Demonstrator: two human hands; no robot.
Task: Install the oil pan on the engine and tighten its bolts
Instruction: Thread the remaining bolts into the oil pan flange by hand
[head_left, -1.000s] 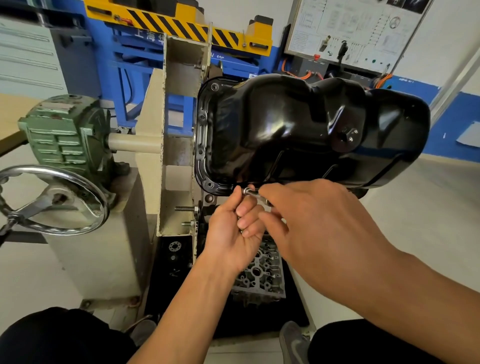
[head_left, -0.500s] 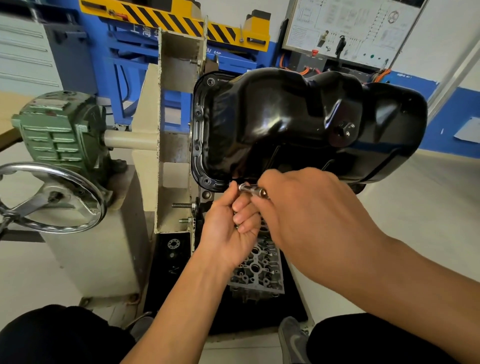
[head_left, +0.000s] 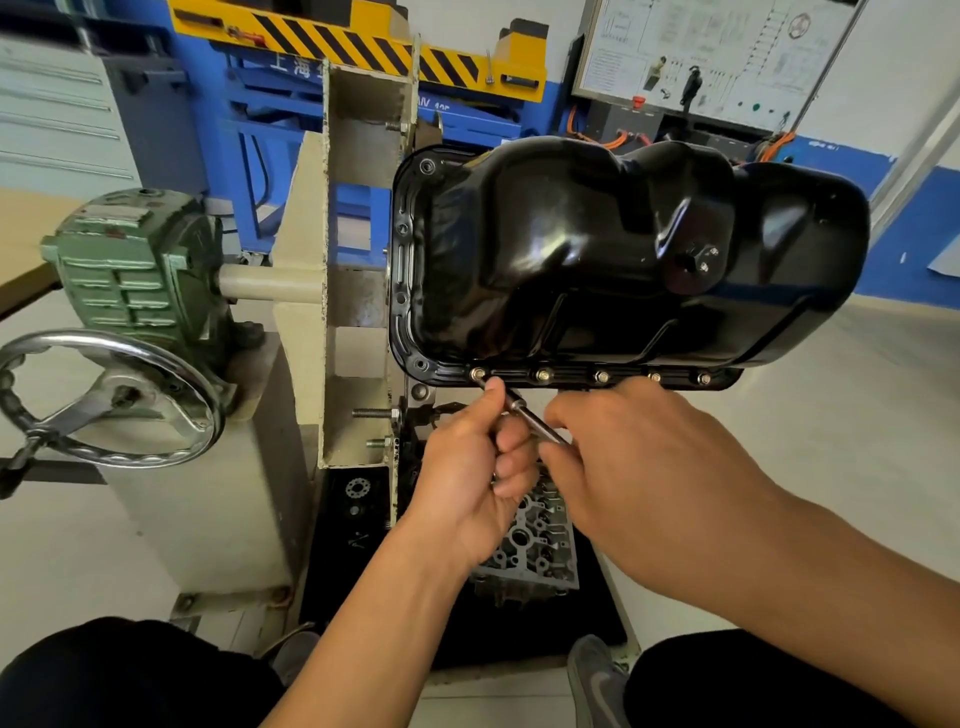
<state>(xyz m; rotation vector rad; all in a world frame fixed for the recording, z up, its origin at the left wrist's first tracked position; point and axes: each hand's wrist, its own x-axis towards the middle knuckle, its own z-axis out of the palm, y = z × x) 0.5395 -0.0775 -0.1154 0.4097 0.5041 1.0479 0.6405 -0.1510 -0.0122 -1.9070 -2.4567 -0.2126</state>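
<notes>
The glossy black oil pan (head_left: 613, 249) sits on the engine held in the stand, with its flange facing me. Several bolts (head_left: 543, 374) stand along the lower flange. A thin metal socket driver (head_left: 524, 413) slants from the leftmost lower bolt (head_left: 477, 373) down to the right. My left hand (head_left: 467, 478) grips the driver's shaft just under that bolt, thumb up by the tip. My right hand (head_left: 639, 467) wraps around the driver's lower end, which its fingers hide.
The cream engine stand (head_left: 358, 270) rises left of the pan, with a green gearbox (head_left: 135, 265) and a chrome handwheel (head_left: 109, 400) further left. A cylinder head (head_left: 535, 551) lies on the black base below my hands. My knees and shoes fill the bottom edge.
Both hands have dropped slightly from the flange, so the row of lower bolts shows. The driver is now seated on the leftmost lower bolt. The camera has tilted a little.
</notes>
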